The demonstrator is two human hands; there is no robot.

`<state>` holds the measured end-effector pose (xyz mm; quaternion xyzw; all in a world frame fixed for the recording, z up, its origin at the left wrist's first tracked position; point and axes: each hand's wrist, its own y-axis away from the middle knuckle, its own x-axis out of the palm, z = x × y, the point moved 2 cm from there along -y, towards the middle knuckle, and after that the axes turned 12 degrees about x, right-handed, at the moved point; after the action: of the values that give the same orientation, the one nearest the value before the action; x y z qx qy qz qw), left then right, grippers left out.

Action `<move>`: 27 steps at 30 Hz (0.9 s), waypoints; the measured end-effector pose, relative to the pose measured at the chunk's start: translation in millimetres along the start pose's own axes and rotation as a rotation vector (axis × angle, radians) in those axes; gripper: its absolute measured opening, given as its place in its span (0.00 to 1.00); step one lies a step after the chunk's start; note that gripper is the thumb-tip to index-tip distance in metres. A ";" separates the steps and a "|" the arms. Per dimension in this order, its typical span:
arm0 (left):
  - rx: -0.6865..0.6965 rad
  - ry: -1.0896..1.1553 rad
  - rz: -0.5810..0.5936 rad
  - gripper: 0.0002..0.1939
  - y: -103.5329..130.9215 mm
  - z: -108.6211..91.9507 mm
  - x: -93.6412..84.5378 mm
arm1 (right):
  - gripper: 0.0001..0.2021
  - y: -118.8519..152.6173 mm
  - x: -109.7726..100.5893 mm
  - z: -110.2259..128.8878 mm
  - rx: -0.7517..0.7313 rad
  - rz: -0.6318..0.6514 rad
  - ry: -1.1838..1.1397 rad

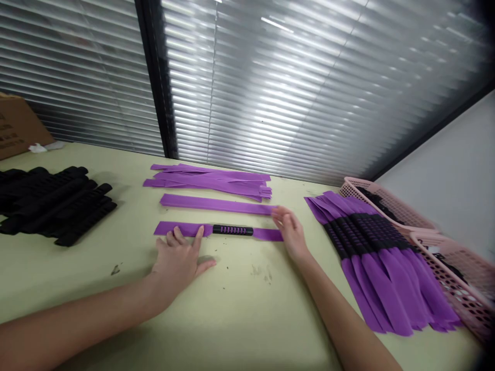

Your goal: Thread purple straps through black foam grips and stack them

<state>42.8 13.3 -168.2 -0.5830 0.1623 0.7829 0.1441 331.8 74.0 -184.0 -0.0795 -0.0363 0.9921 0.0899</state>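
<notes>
A purple strap [266, 234] lies flat across the table, its middle running through a black slotted sleeve [232, 230]. My left hand [180, 255] rests with spread fingertips on the strap's left part, holding nothing. At the right, my right hand [290, 232] is beside the strap's end, its fingers bent and close to the end of a stack of purple strips [216, 203] just behind. Whether those fingers pinch anything is too small to tell.
Loose purple strips [209, 180] lie at the back. Black sleeves [58, 201] are piled at left near a cardboard box [21, 126]. Sleeved purple straps [386, 268] lie at right beside two pink baskets [394, 201] holding black items. Blinds stand behind the table [232, 319].
</notes>
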 end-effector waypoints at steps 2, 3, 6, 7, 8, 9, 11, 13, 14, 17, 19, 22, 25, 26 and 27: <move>-0.021 0.008 -0.001 0.45 1.5 -1.3 0.0 | 0.26 -7.6 -24.4 0.3 0.066 -0.181 -0.165; -0.034 0.017 -0.006 0.46 2.5 -2.0 -0.1 | 0.27 -9.9 -36.6 1.5 0.084 -0.261 -0.214; -0.058 0.029 -0.017 0.47 4.8 -3.7 -0.6 | 0.27 -10.3 -64.8 8.4 0.085 -0.434 -0.254; -0.053 0.028 -0.022 0.47 5.1 -4.2 -0.9 | 0.27 -8.9 -70.0 11.1 0.074 -0.468 -0.251; -0.040 0.026 -0.028 0.47 5.2 -4.7 -1.1 | 0.27 -7.3 -72.8 13.6 0.061 -0.494 -0.246; -0.021 0.024 -0.037 0.46 5.1 -5.1 -1.5 | 0.26 -5.5 -73.4 15.8 0.048 -0.513 -0.238; 0.019 0.029 -0.052 0.45 4.6 -5.9 -2.0 | 0.25 -2.3 -69.8 19.0 0.028 -0.534 -0.209; 0.046 0.044 -0.053 0.45 4.1 -6.2 -2.1 | 0.23 -0.3 -63.2 20.6 0.002 -0.529 -0.145; 0.054 0.052 -0.050 0.44 4.0 -6.2 -2.0 | 0.22 0.3 -60.2 21.1 -0.019 -0.521 -0.102; 0.064 0.066 -0.058 0.44 4.0 -5.8 -1.5 | 0.19 1.9 -55.6 21.3 -0.096 -0.498 0.033; 0.069 0.077 -0.073 0.44 4.2 -5.4 -1.3 | 0.20 3.8 -56.1 21.3 -0.132 -0.501 0.143; 0.075 0.087 -0.076 0.44 4.5 -5.1 -1.7 | 0.17 8.3 -53.0 23.0 -0.170 -0.384 0.441; 0.071 0.060 -0.057 0.42 4.8 -5.7 -1.4 | 0.16 15.0 -40.6 26.6 -0.246 -0.126 0.789; 0.069 0.050 -0.055 0.41 4.8 -6.0 -1.0 | 0.15 17.3 -35.7 27.8 -0.267 -0.048 0.861; 0.067 0.043 -0.056 0.41 5.0 -6.4 -0.3 | 0.15 19.4 -31.1 29.1 -0.279 0.013 0.905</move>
<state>46.3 6.1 -169.2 -0.5987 0.1752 0.7601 0.1819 353.9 47.6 -152.3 -0.5154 -0.1258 0.8440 0.0790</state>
